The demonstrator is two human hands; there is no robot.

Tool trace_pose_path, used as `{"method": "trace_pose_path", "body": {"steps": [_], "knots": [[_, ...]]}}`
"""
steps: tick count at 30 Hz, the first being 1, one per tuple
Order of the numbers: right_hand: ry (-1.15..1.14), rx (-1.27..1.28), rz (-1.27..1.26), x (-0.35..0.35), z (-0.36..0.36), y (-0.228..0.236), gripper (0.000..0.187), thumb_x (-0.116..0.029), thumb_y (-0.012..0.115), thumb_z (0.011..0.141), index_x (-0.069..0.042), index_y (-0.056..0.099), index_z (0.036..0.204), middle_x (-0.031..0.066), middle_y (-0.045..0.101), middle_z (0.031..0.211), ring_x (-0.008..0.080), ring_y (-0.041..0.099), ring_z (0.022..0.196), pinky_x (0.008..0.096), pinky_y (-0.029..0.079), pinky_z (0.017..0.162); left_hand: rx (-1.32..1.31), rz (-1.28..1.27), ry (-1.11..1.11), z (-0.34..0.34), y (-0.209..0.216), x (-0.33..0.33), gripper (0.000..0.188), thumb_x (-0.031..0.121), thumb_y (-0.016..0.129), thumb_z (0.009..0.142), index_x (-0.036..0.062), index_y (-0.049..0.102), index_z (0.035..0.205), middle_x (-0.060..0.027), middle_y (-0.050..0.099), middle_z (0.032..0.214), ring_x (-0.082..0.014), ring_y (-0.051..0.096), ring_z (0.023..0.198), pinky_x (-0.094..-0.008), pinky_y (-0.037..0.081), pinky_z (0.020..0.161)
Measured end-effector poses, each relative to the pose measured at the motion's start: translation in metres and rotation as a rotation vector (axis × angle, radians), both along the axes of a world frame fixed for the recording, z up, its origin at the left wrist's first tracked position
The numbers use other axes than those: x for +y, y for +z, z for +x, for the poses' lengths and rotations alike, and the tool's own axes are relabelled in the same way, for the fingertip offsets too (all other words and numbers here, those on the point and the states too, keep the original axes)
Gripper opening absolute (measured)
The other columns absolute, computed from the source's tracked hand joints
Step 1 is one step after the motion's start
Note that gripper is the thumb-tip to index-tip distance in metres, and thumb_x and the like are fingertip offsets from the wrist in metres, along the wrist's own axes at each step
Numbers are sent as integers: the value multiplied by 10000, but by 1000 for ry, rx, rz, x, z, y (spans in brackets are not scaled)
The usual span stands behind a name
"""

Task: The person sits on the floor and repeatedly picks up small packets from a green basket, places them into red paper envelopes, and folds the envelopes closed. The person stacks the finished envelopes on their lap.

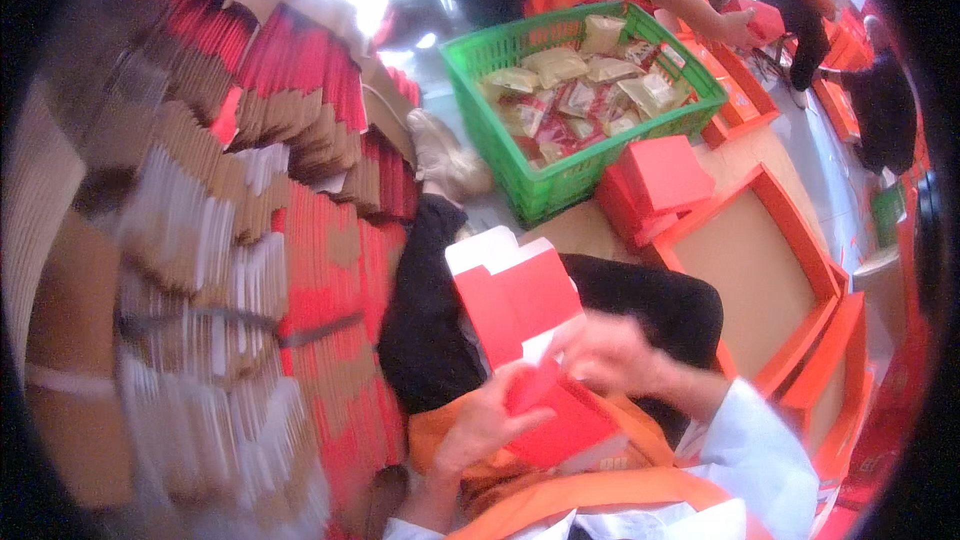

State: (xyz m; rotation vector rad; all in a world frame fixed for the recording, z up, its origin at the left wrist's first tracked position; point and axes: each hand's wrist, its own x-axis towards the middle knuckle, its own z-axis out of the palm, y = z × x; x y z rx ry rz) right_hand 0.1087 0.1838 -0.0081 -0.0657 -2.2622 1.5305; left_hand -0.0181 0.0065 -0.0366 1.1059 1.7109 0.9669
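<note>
A red carton (pixel 520 295) with white flaps, partly unfolded, tilts above my lap. My left hand (pixel 490 422) grips its lower left side, thumb lying over the red panel. At the carton's right edge, beside a small white flap, is my right hand (pixel 612 355). Its fingers look curled but are smeared by motion, so their hold is unclear. Beyond my knees stands a green plastic crate (pixel 590 155) filled with several pale and red-printed sachets (pixel 555 67). Close to the crate's near right corner are red boxes (pixel 655 180), folded into shape.
Stacks of flat red and brown cartons (pixel 325 320) crowd my left side, some strapped. To the right lie shallow orange trays (pixel 750 280). At the far right, another person's hand (pixel 738 28) is at a red box (pixel 766 20). More people sit beyond.
</note>
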Motion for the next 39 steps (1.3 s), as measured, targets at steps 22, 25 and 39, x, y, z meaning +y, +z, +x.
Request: {"method": "trace_pose_path", "body": {"steps": [22,25,39], "knots": [[-451,-318,592,381,-238,-89,349,-288,566,808,-46,519,1055,112,599,890,244,590,805,367,476,689,-816,371,1295,-26,-54,-10,513,360,484,876,96,329,1288,-128,464,1220,-268,514,1045,-417,437,875],[-466,-216,-102,297,-206,-21,288,-250,576,831,-66,534,1049,6,601,851,121,577,755,295,495,634,-714,385,1379,-29,-59,-13,541,363,509,862,84,323,1286,-130,461,1220,-262,515,1040,-409,439,872],[-432,33,-288,28,-18,-21,572,-24,503,841,-95,255,1351,67,408,1253,175,420,1121,314,353,947,-526,603,1181,18,-58,26,420,303,461,917,33,331,1212,-97,452,1160,-176,461,1027,-322,376,886]]}}
